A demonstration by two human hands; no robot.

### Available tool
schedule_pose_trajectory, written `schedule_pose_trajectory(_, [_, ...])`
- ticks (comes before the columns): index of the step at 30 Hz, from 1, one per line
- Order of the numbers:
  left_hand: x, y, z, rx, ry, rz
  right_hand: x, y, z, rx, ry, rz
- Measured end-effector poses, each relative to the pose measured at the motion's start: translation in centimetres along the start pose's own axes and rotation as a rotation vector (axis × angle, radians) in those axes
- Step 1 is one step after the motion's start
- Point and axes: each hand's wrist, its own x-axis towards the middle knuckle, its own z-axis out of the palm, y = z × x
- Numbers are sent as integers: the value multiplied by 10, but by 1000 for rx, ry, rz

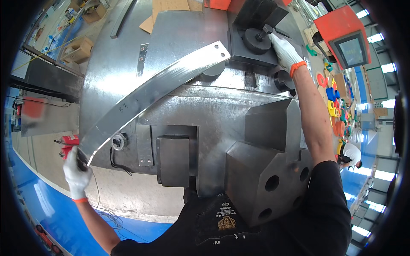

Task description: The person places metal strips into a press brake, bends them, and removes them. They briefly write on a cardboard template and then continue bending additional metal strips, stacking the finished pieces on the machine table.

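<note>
My left hand (pixel 77 175), in a white glove with an orange cuff, is closed around the lower left end of a long, curved flat steel bar (pixel 158 87). The bar slants up to the right across the machine bed, and two holes pierce its far end. That end lies over a dark round steel post (pixel 212 73). My gloved right hand (pixel 285 51) reaches to the far right, its fingers closed at the peg (pixel 265 31) on top of a round steel die (pixel 256 41). Some of its fingertips are hidden there.
A large dark V-shaped steel block (pixel 265 166) stands close to my body, beside a rectangular block (pixel 173 160) in a slot. The steel bed (pixel 115 64) carries a round gauge (pixel 118 141). A red control box (pixel 344 36) with a screen stands at right. Another person (pixel 351 154) is farther off.
</note>
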Motion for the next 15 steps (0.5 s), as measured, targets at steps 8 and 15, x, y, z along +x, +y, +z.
schedule_pose_trajectory(8, [71, -31, -16, 64, -76, 183, -10, -8, 9, -66, 79, 80])
schedule_pose_trajectory(15, [90, -40, -10, -3, -129, 172, -43, -33, 20, -352, 268, 65])
